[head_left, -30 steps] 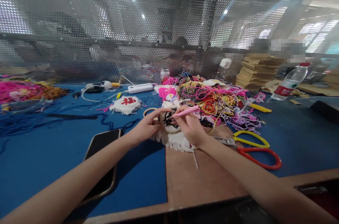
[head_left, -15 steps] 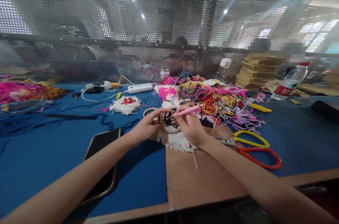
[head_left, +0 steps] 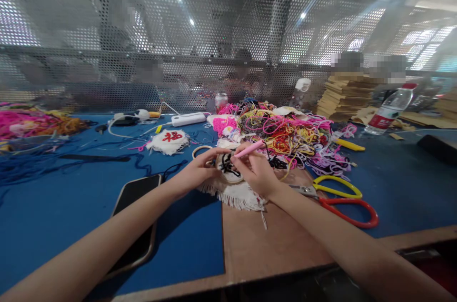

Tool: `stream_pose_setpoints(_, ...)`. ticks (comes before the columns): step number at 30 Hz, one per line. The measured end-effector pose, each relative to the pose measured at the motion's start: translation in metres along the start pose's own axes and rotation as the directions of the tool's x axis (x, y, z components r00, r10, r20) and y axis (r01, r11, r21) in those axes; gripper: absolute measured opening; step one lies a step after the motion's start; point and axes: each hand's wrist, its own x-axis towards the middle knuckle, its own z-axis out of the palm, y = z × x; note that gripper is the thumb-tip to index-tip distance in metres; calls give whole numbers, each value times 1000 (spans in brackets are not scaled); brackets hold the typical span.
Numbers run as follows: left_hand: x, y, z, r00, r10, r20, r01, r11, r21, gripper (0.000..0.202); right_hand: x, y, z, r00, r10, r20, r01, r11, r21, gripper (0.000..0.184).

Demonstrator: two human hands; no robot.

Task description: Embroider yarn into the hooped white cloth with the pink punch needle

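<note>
A round embroidery hoop with white fringed cloth and a black yarn pattern sits at the table's middle. My left hand pinches the hoop's left rim with closed fingers. My right hand grips a pink punch needle tool, its tip down on the black pattern. The cloth's fringe spreads out below both hands.
A tangled heap of coloured yarn lies behind the hoop. Scissors with yellow and red handles lie right of my arm. A black phone rests at left. A finished patch, power strip, water bottle and cardboard stack stand farther back.
The pink tool has tilted slightly and the hoop has shifted a little under my hands. Behind the mesh, a person has moved to the right.
</note>
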Motion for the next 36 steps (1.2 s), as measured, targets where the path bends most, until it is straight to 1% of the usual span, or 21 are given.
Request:
stream_pose_setpoints(4, 0, 1, 0, 999, 7, 53, -5, 999, -37, 51, -1, -1, -1, 1000, 2, 9, -2, 1000, 7, 14)
stream_pose_setpoints(7, 0, 2, 0, 998, -25, 54, 28, 999, -45, 54, -1, -2, -1, 1000, 13, 9, -13, 1000, 15, 15)
stream_pose_setpoints(12, 0, 3, 0, 998, -28, 59, 32, 997, -68, 54, -1, -3, -1, 999, 33, 21, -33, 999, 6, 15)
stream_pose_setpoints(14, 0, 3, -1, 995, -56, 79, 63, 994, -90, 55, -1, -3, -2, 999, 35, 9, -35, 999, -11, 16)
stream_pose_setpoints(16, -1, 3, -2, 984, -111, 139, 127, 985, -115, 56, -1, -3, -3, 999, 45, 9, -44, 998, -54, 19)
stream_pose_setpoints(19, -3, 4, -5, 950, -182, 253, 220, 967, -130, 59, -1, -5, -5, 998, 57, 38, -51, 991, -124, 24)
stream_pose_setpoints(22, -5, 5, -7, 926, -195, 324, 242, 964, -109, 65, -2, -10, -7, 995, 60, 78, -50, 990, -128, 25)
stream_pose_setpoints(25, -6, 5, -9, 910, -205, 360, 243, 968, -65, 71, -3, -13, -8, 992, 66, 112, -53, 992, -112, 24)
stream_pose_setpoints(28, -7, 3, -9, 911, -203, 360, 224, 974, -18, 68, -3, -14, -9, 988, 66, 136, -49, 991, -121, 26)
stream_pose_setpoints(31, -7, 3, -7, 923, -181, 340, 193, 981, 0, 65, -2, -13, -8, 986, 64, 153, -42, 989, -143, 25)
stream_pose_setpoints(34, -7, 6, -2, 948, -149, 283, 145, 989, 34, 59, 0, -12, -7, 985, 70, 160, -43, 986, -162, 26)
stream_pose_setpoints(36, -8, 9, 2, 969, -104, 223, 85, 992, 90, 53, 0, -11, -7, 984, 73, 165, -43, 983, -177, 27)
